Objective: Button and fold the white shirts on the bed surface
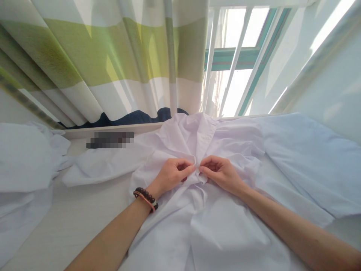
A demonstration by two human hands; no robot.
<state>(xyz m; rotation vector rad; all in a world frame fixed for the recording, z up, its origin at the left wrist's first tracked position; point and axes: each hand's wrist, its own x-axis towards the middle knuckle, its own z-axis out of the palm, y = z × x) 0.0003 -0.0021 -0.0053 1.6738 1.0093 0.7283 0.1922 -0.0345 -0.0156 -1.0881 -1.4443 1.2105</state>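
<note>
White shirt (225, 226), green-and-white striped curtain (113, 56), dark beaded bracelet (146, 197).

1. White shirt (225, 226) spread flat on pale surface (70, 218), collar toward window (239, 56).
2. Left hand (172, 175) and right hand (220, 173) pinch the shirt's front edges at centre, fingertips almost touching.
3. Beaded bracelet (146, 198) on left wrist.
4. Green-white striped curtain (113, 56) behind.
5. More white cloth (22, 162) heaped far left.

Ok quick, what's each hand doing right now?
Left hand: closed, pinching the shirt.
Right hand: closed, pinching the shirt too.
</note>
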